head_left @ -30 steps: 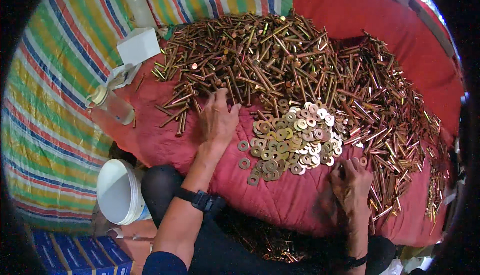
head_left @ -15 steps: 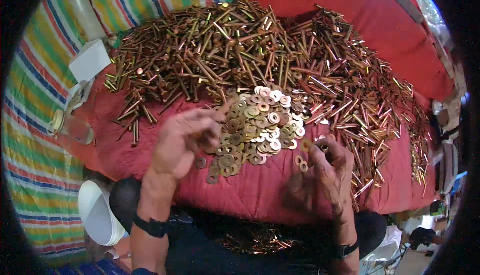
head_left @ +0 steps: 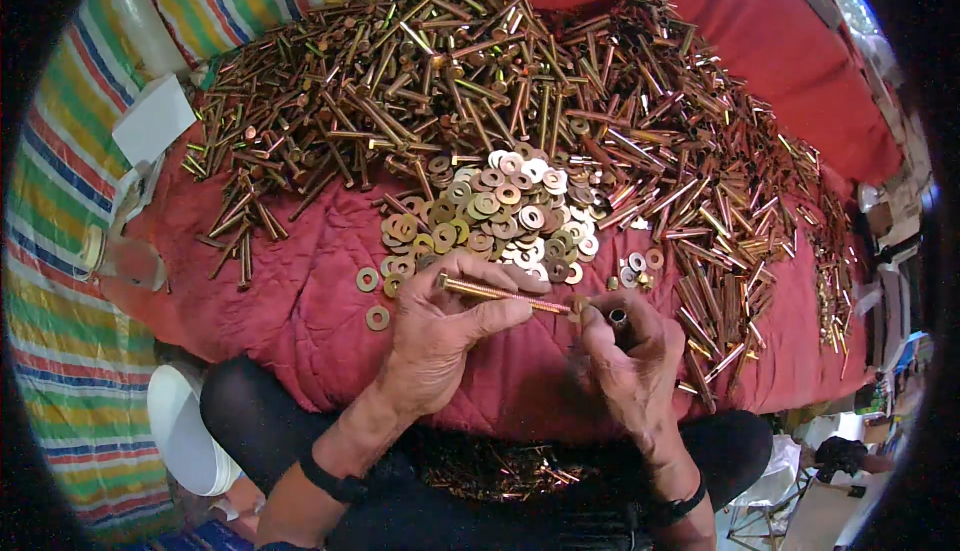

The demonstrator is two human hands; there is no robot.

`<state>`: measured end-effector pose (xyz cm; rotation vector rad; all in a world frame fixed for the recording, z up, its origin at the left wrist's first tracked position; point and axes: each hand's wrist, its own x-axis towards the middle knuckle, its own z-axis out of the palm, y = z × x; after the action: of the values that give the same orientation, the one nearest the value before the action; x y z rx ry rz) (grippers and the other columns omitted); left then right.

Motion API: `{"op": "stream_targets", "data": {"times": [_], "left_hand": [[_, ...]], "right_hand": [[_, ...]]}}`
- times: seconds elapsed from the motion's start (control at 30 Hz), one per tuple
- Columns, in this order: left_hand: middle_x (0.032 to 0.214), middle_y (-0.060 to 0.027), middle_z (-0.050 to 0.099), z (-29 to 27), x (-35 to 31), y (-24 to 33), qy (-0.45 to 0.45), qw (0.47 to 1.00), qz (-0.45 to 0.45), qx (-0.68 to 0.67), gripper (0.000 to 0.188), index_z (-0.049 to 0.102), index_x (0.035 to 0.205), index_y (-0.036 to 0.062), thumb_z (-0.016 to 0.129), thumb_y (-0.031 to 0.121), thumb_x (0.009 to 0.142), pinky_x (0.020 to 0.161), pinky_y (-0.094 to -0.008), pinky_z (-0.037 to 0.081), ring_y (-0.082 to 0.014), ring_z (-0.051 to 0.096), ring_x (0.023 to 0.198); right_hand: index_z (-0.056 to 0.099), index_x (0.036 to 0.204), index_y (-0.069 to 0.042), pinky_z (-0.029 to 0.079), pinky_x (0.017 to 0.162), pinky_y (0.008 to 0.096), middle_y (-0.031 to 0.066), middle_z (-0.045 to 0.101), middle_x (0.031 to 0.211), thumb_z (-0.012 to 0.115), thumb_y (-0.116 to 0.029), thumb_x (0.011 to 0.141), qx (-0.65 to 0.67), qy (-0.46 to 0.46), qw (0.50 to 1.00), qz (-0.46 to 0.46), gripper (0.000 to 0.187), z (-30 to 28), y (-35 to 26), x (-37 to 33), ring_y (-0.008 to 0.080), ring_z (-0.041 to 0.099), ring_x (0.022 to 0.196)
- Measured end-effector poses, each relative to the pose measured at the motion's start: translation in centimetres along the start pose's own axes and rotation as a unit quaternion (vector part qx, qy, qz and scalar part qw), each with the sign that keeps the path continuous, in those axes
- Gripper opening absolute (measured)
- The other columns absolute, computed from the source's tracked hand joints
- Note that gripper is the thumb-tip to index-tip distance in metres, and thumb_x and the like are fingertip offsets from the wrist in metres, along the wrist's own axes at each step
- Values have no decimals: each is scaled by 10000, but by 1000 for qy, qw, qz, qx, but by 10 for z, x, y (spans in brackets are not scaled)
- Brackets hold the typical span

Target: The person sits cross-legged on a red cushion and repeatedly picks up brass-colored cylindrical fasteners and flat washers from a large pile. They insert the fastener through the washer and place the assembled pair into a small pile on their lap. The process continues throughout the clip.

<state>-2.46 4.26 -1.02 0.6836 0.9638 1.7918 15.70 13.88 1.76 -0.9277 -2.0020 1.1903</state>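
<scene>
A long brass-coloured bolt [head_left: 500, 294] lies across the fingers of my left hand [head_left: 430, 341], its head to the left and its threaded end pointing right. Thumb and fingers of my right hand [head_left: 635, 366] pinch a small brass-coloured piece [head_left: 578, 303] at the bolt's tip; whether it is a nut or a washer I cannot tell. A short dark hollow metal piece [head_left: 618, 318] also sits in the curl of my right hand. Just beyond my hands spreads a heap of flat round washers [head_left: 495, 216]. A few washers and small nuts [head_left: 640, 271] lie beyond my right hand.
A large mound of similar bolts [head_left: 400, 91] covers the far side of the red quilted cloth [head_left: 300, 321]. A clear jar [head_left: 135, 261] and a white box [head_left: 153, 119] stand at left. A white bucket [head_left: 185, 431] is lower left. More bolts [head_left: 510, 476] lie between my legs.
My left hand has come right and nearer from beside the washers, and now a bolt shows in it. My right hand has moved slightly left and nearer, meeting the bolt's tip.
</scene>
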Motion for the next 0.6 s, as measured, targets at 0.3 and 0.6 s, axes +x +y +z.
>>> {"op": "stream_targets", "data": {"times": [0.3, 0.6], "left_hand": [[1059, -147, 743, 10, -8, -6, 68, 997, 24, 40, 211, 741, 944, 0, 807, -104, 772, 951, -362, 558, -234, 698, 1036], [986, -142, 752, 13, -18, -8, -33, 830, 233, 506, 172, 743, 991, 9, 802, 3, 829, 844, -359, 605, -273, 751, 913]], "right_hand": [[682, 937, -13, 491, 580, 276, 59, 631, 664, 717, -45, 890, -70, 5, 997, -6, 66, 1, 4, -4, 93, 591, 605], [607, 876, -7, 470, 582, 292, 78, 604, 705, 747, -25, 852, -113, -44, 989, -86, 143, 1, 7, -4, 138, 545, 603]]}}
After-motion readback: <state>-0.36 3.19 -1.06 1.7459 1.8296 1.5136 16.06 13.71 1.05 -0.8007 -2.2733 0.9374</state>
